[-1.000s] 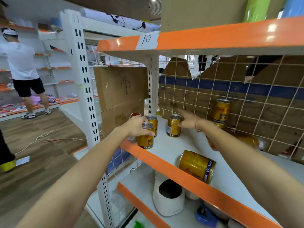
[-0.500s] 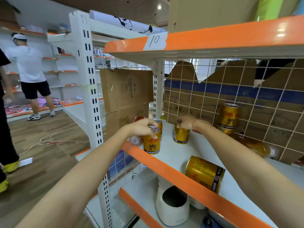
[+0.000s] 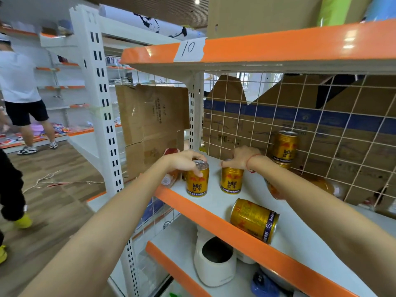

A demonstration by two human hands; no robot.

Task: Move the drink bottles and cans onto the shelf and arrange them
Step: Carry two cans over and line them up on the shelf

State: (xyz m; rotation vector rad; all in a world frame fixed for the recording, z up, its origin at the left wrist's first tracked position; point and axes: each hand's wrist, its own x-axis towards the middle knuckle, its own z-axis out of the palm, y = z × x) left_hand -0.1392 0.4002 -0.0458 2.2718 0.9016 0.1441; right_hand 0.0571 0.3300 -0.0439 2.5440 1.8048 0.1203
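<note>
Nearest me, just behind the orange front edge of the white metal shelf, one gold cylindrical drink can lies on its side, its base end toward the edge, not yet stood up. Farther in, toward the shelf's left end, my left hand is curled over the rim of an upright gold can with a silver top, fingers wrapped down its near side and holding it where it stands close to the front edge. Just beside it, a little deeper, my right hand cups the top of a second upright gold can, fingers folded over its lid and gripping it; a thin red string circles that wrist. Another can top peeks out behind my left hand, and a red-capped bottle lies tipped at the shelf's left end, half hidden by my wrist. Beyond my right forearm something amber lies on the shelf, too hidden to name. At the back edge, against the white wire grid with brown cardboard behind it, one gold can sits stacked on another. I judge I am mid-arranging: the two cans in my grip are being set side by side into a row. Next I would need to release them squarely upright, labels forward, then reach back for the fallen can, turn it onto its base and slide it in line without knocking its neighbours.
</note>
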